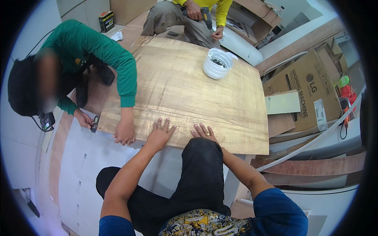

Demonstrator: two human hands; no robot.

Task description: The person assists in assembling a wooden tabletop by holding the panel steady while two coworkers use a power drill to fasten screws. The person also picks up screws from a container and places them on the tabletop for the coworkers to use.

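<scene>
A large plywood board [173, 94] lies in front of me, its near edge close to my knees. My left hand [159, 135] rests flat on it near that edge, fingers spread, holding nothing. To its right, my right hand [204, 133] also presses on the wood with fingers stretched out; my raised knee hides part of it. A co-worker in a green sleeve leans in from the left, one hand [125, 131] on the board's near edge. This person's other hand [83, 118] has a small dark tool [94, 124] at the board's left corner.
A white bucket [217, 67] with small dark pieces inside stands on the board's far right. Beyond, a person in yellow holds a cordless drill [206, 17]. A cardboard box [305, 86] and wood strips [323, 167] crowd the right. A white panel [90, 169] lies below.
</scene>
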